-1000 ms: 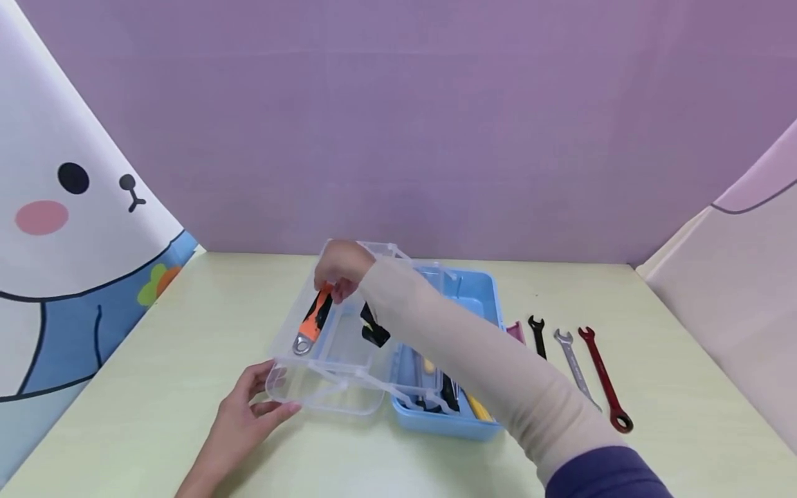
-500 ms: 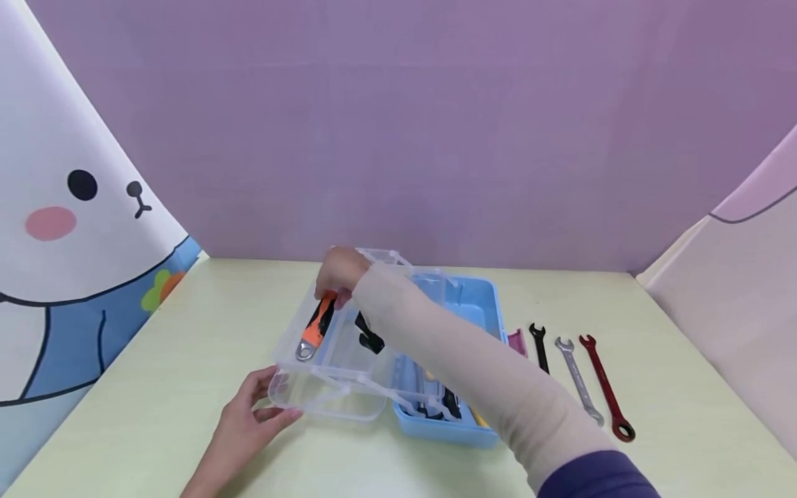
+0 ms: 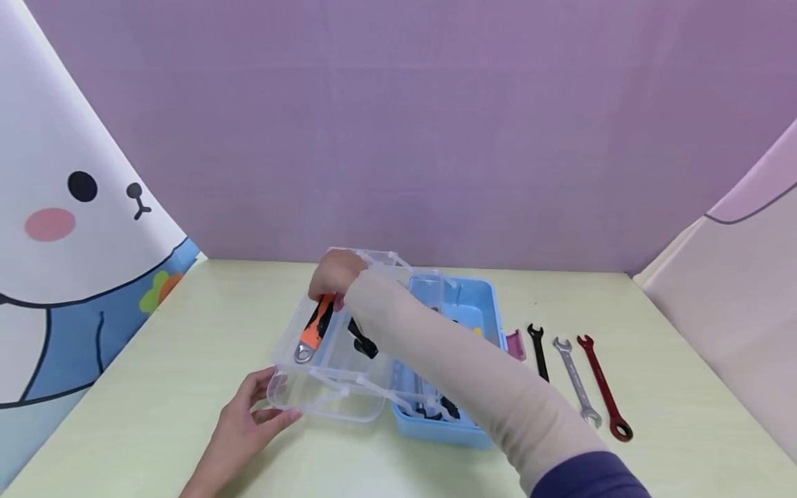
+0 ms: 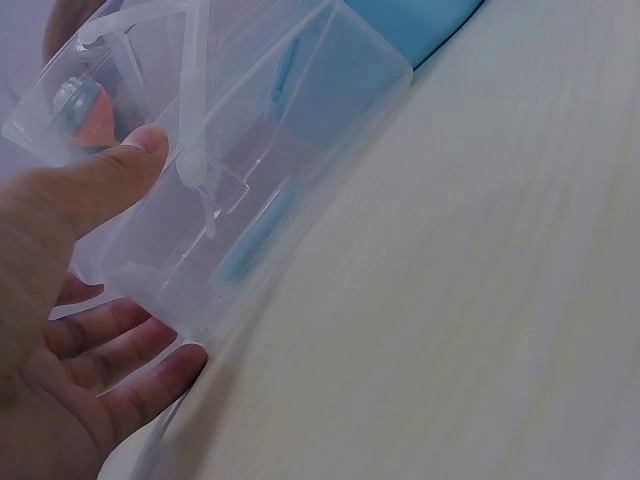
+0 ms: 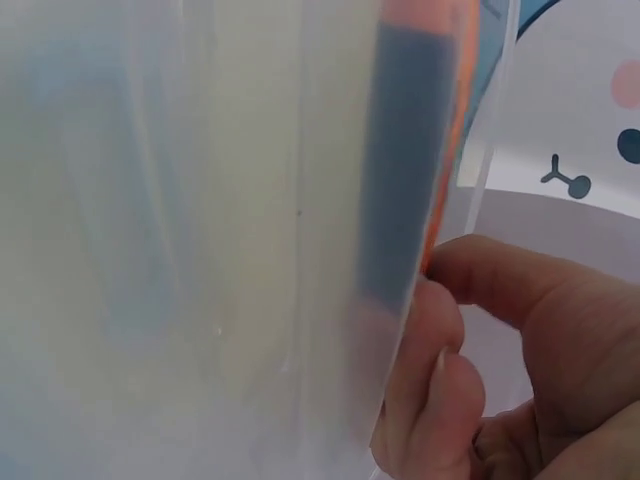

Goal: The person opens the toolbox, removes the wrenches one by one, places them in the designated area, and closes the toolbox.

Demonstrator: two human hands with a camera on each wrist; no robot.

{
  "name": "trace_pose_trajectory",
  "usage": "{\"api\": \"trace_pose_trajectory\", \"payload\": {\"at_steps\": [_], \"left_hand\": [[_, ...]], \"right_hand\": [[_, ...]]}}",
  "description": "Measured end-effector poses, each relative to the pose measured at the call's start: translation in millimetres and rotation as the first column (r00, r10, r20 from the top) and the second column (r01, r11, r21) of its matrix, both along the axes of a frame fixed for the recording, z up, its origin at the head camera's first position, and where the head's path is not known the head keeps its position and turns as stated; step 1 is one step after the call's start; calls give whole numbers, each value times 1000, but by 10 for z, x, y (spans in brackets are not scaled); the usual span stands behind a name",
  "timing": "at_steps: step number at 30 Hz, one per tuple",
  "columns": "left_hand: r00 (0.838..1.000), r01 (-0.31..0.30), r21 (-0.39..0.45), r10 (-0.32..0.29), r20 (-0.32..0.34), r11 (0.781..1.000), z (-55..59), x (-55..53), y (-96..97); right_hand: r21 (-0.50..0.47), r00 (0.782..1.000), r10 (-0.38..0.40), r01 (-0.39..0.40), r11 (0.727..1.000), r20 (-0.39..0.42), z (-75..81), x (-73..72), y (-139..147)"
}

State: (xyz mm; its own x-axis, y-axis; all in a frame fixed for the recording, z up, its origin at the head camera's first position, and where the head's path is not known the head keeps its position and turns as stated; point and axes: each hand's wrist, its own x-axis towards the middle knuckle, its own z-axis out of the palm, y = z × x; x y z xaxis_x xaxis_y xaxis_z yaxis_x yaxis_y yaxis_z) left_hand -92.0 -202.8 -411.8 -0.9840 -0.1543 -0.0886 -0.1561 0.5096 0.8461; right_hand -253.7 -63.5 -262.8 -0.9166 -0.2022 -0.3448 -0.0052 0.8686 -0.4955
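Note:
My right hand [image 3: 336,271] pinches the upper end of an orange-and-black handle tool [image 3: 314,330] with a round metal end. The tool stands slanted within a compartment of the clear plastic tray [image 3: 326,408]. In the right wrist view thumb and fingers meet at the tool's edge, beside a translucent wall [image 5: 250,200]. My left hand [image 3: 239,425] holds the tray's near left corner, its thumb [image 4: 150,150] over the side and its other fingers beneath. The tray is joined by hinged arms [image 3: 395,398] to a blue toolbox [image 3: 445,436] on its right. A black object [image 3: 363,340] lies in the tray, partly behind the sleeve.
Right of the toolbox lie a black wrench [image 3: 538,349], a silver wrench [image 3: 578,380] and a red wrench [image 3: 604,387]. A pink latch [image 3: 515,344] sticks out from the box's side. My right forearm crosses over the box and hides part of its contents. A purple backdrop [image 3: 423,138] closes off the rear.
My right hand and forearm have shifted slightly left, keeping the pinch on the orange-and-black tool. The sleeve now uncovers more of the box's rear right part. My left hand stays at the tray's corner.

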Motion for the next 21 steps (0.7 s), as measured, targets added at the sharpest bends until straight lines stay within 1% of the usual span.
{"api": "trace_pose_trajectory", "payload": {"at_steps": [3, 5, 7, 10, 12, 15, 17, 19, 21], "left_hand": [[1000, 3, 2, -3, 3, 1000, -3, -30, 1], [1000, 0, -2, 0, 13, 1000, 2, -43, -3], [1000, 1, -7, -1, 17, 1000, 4, -49, -7], [1000, 0, -13, 0, 7, 1000, -13, -27, -17], [1000, 3, -11, -3, -5, 1000, -29, -11, -21], [1000, 5, -10, -5, -4, 1000, -39, -3, -38], [1000, 6, -3, -6, -9, 1000, -40, -9, -52], [1000, 1, 4, -1, -12, 1000, -41, -19, -61], [1000, -1, 8, 1, -20, 1000, -42, -33, -68]], "right_hand": [[-36, 1000, -1, 1, 999, 25, 0, -19, 29], [-86, 998, -3, 8, 996, 57, -7, -47, 50], [-159, 993, -26, 44, 986, 118, -19, -85, 59], [-251, 979, -41, 91, 964, 197, -41, -135, 72], [-283, 968, -24, 97, 954, 251, -44, -168, 84], [-302, 949, 42, 57, 952, 312, -8, -203, 110], [-313, 933, 69, 48, 949, 353, 31, -223, 116], [-316, 929, 76, 45, 948, 361, 66, -229, 106], [-296, 935, 65, 44, 954, 350, 88, -226, 81]]}}
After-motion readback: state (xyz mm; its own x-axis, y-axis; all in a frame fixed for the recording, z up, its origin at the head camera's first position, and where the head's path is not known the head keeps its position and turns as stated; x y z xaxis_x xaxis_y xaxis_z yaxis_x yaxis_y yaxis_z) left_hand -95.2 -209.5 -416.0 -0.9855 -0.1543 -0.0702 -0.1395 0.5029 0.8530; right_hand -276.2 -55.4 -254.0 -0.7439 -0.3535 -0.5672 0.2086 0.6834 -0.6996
